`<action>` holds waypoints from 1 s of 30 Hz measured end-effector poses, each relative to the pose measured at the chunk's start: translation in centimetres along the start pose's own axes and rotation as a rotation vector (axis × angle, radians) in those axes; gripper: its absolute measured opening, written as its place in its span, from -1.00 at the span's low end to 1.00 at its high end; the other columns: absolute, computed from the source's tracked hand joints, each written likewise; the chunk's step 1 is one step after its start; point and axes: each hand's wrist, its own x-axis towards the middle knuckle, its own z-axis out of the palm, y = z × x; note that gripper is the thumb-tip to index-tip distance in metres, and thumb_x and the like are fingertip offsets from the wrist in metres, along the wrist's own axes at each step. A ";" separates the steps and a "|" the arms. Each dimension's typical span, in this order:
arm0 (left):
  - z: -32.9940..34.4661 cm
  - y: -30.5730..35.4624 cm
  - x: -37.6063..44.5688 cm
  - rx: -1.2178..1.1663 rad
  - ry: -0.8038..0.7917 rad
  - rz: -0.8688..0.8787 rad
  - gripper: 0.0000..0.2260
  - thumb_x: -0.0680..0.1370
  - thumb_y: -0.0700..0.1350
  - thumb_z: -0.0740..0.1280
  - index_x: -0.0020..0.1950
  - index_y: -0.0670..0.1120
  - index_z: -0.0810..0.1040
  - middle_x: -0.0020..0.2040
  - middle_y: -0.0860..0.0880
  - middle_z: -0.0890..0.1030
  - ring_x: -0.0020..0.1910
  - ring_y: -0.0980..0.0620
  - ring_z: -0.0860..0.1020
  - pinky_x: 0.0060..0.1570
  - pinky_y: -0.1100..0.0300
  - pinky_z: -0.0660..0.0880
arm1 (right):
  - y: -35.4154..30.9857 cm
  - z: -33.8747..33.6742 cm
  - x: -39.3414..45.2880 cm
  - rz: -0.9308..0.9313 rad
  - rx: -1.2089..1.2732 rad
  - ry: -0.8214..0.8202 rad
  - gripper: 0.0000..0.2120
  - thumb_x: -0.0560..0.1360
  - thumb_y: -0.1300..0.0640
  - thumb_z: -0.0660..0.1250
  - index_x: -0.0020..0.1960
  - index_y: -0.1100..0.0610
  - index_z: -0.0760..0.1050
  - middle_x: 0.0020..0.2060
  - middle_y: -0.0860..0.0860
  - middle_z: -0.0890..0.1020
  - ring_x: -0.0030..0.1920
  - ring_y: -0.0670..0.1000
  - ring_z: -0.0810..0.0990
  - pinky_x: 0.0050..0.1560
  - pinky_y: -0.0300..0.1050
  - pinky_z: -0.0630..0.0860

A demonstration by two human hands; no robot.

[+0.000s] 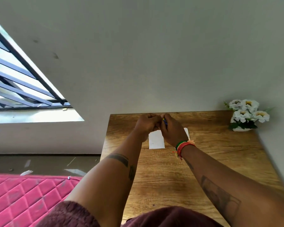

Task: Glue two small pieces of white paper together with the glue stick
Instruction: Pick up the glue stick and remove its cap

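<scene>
we are holding the glue stick (165, 121) near the middle of the frame, right hand (172, 130) fingers clamped on it, left hand (146, 124) fingers pinching at its far tip. one white paper (156, 140) is lying flat on the desk (170, 174) just below both hands, the second paper (186, 131) is peeking out right of the right hand.

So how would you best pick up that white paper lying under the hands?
Probably by the near edge of the paper, coming from the person's side. It lies flat on the table, its far end is under the right hand and left hand, and the near edge is bare.
</scene>
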 end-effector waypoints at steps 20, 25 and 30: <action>1.0 2.1 1.9 0.066 -0.087 -0.125 -0.75 0.55 -0.13 0.52 0.07 -0.30 0.66 -0.18 -0.20 0.69 -0.17 -0.11 0.63 0.12 -0.09 0.63 | 1.0 -1.7 -0.4 0.045 -0.051 0.053 -0.77 0.68 -0.01 0.18 0.25 0.05 0.48 -0.25 -0.15 0.52 -0.35 -0.21 0.46 -0.39 -0.37 0.20; 0.3 2.0 2.7 0.139 0.010 -0.083 -0.77 0.53 -0.07 0.54 -0.01 -0.22 0.66 -0.21 -0.16 0.70 -0.32 0.01 0.66 -0.26 0.15 0.59 | 0.8 -1.3 0.5 0.094 0.112 -0.049 -0.52 0.55 -0.22 0.25 0.34 0.04 0.38 -0.04 -0.06 0.61 -0.12 -0.07 0.62 -0.25 -0.32 0.41; -2.1 -1.7 2.0 0.524 0.301 0.010 -0.91 0.52 -0.08 0.48 -0.08 -0.09 0.66 -0.18 -0.02 0.69 -0.25 0.09 0.62 -0.31 0.21 0.52 | 1.5 1.0 0.4 0.200 0.086 -0.051 -0.71 0.62 0.06 0.23 0.33 0.05 0.36 0.02 0.06 0.59 -0.06 0.07 0.59 -0.14 -0.15 0.44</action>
